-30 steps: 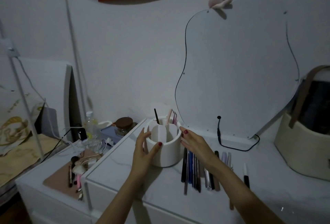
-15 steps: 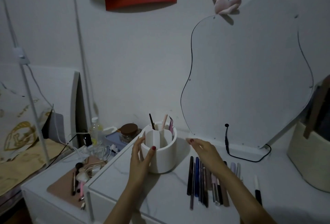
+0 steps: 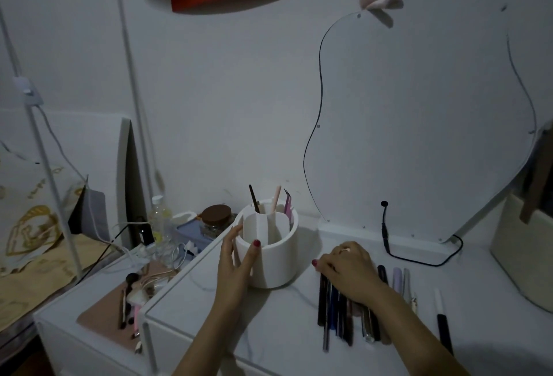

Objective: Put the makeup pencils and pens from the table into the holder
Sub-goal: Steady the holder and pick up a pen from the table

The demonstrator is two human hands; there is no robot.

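A white round holder point(image 3: 275, 259) with inner dividers stands on the white table point(image 3: 269, 330). A dark pencil point(image 3: 253, 199), a pink stick point(image 3: 276, 199) and purple tweezers point(image 3: 288, 205) stand in its back compartment. My left hand point(image 3: 236, 259) grips its left wall, thumb on the front. To its right, several makeup pencils and pens point(image 3: 335, 324) lie in a row. My right hand point(image 3: 347, 271) lies over their far ends, fingers curled down and hiding what they touch. A lilac pen point(image 3: 397, 277) and a white-and-black pen point(image 3: 441, 315) lie further right.
A curvy mirror point(image 3: 419, 121) leans on the wall behind, its black cable point(image 3: 386, 235) trailing on the table. A woven bag point(image 3: 520, 256) stands at the right. Left of the table edge, a lower cabinet holds brushes point(image 3: 131, 300), a bottle point(image 3: 160, 220) and a brown-lidded jar point(image 3: 216, 217).
My right hand has left the holder's right side and come down onto the row of pencils. My left hand stays on the holder. The camera has tilted.
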